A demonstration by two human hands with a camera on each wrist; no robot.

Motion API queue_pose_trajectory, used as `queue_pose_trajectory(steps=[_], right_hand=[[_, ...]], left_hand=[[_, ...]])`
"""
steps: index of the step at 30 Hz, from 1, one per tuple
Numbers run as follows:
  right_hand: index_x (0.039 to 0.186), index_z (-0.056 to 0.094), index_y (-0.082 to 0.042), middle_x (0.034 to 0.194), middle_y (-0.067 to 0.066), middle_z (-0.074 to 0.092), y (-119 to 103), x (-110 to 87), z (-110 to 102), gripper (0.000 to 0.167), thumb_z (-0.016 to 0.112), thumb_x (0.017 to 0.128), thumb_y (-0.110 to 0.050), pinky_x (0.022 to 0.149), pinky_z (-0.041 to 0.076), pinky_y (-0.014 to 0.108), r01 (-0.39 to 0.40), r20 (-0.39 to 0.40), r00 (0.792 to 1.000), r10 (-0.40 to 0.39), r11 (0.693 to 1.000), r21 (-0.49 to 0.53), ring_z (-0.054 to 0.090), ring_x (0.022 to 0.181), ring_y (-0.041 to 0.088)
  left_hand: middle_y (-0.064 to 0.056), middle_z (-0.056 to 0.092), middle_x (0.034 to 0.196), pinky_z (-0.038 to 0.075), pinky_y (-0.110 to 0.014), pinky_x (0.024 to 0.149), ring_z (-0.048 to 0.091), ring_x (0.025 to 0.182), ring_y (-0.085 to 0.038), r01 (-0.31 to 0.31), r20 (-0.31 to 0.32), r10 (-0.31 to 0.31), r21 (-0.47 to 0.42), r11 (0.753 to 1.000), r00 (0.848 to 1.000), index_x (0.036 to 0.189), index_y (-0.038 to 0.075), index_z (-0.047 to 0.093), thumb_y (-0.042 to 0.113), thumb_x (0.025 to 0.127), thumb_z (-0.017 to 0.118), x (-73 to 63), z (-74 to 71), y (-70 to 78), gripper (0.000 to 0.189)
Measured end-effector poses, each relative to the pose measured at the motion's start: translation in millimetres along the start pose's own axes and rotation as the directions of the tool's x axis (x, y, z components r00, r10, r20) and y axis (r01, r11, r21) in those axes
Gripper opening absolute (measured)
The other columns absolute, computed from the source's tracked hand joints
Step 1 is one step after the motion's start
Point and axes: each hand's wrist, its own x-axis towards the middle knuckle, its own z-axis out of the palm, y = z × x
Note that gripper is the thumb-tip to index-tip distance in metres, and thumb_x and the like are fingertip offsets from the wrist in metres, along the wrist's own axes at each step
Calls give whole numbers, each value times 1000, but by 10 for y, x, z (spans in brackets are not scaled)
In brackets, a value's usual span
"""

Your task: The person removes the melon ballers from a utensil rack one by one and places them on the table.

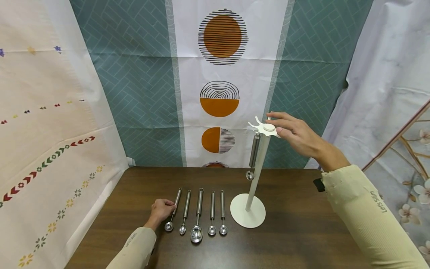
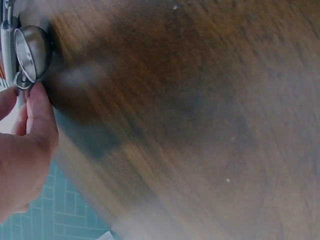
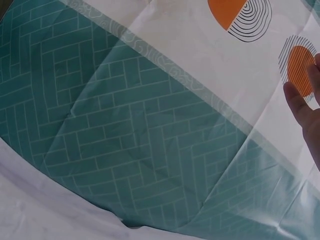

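Note:
My left hand (image 1: 162, 209) pinches the handle of the leftmost melon baller (image 1: 169, 226), a steel tool with a round bowl, lying on the table. In the left wrist view, thumb and fingers (image 2: 42, 117) close near the baller's round bowl (image 2: 34, 52). My right hand (image 1: 297, 134) is at the top of a white stand (image 1: 256, 179), its fingers extended over the hooked head (image 1: 268, 127). From a hook on the left of this head hangs another steel scoop (image 1: 254, 153). In the right wrist view only part of the right hand (image 3: 310, 110) shows.
To the right of the held baller lie several steel scoops in a row: a small oval one (image 1: 183, 228), a large oval one (image 1: 196, 233) and round ones (image 1: 212, 229). The stand's round base (image 1: 248, 220) rests on the brown table (image 1: 295, 231). Patterned curtains (image 1: 141, 93) hang behind.

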Motion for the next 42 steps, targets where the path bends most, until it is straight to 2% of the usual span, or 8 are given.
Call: queue_pose_trajectory(steps=[6,15,18,21,25,29,34,42], right_hand=[[139,57,0,152,15,42,-11,0,-3,39,41,106,-15,98,38,58,-16,6,1000,16,1000,8,38,138,42],[138,57,0,152,15,42,0,-8,9,39,42,106,-15,98,38,59,-9,7,1000,9,1000,9,37,138,42],[139,57,0,152,15,42,-7,-2,12,39,43,105,-15,99,37,59,-7,6,1000,7,1000,12,37,138,43],[139,56,1,152,16,42,-11,0,9,40,43,105,-15,100,37,60,-6,7,1000,6,1000,6,37,139,43],[140,56,1,152,16,42,-9,-10,2,40,43,106,-15,100,37,60,-8,7,1000,8,1000,7,36,139,42],[140,55,0,152,15,42,-6,-17,-1,40,44,106,-16,100,36,60,-11,8,1000,10,1000,8,36,139,42],[140,55,1,152,16,42,-1,-18,-1,40,43,106,-17,101,36,61,-7,9,1000,7,1000,9,37,139,42],[141,54,1,153,16,41,11,-22,-4,42,42,106,-19,102,35,62,-9,16,1000,10,1000,-5,37,139,42]], left_hand=[[-5,70,67,51,-36,67,61,64,-17,12,-7,-12,47,999,1000,82,-2,75,11,81,77,-18,-25,12,13],[-5,70,68,51,-35,66,63,72,-24,36,22,-38,81,996,999,79,-1,76,13,80,78,-14,-38,20,13],[-6,71,72,52,-40,71,63,79,-31,17,7,-18,102,995,1000,79,0,76,15,80,78,-15,-75,56,15],[-7,71,75,51,-41,72,63,82,-32,3,0,-3,101,995,1000,81,0,76,16,80,79,2,-105,123,16],[-9,73,81,53,-41,72,65,82,-28,-32,18,31,67,997,999,85,0,76,14,79,80,21,-105,288,16],[-9,74,84,54,-41,74,66,81,-26,-92,33,91,43,995,995,86,1,77,13,78,83,12,-75,535,16],[-5,73,79,54,-34,69,67,74,-18,-154,59,155,-32,988,986,90,-1,76,12,78,84,-15,-2,848,20],[-4,74,84,56,-33,68,68,78,-17,-207,127,221,-114,972,967,97,0,77,13,80,84,-128,138,1269,22]])
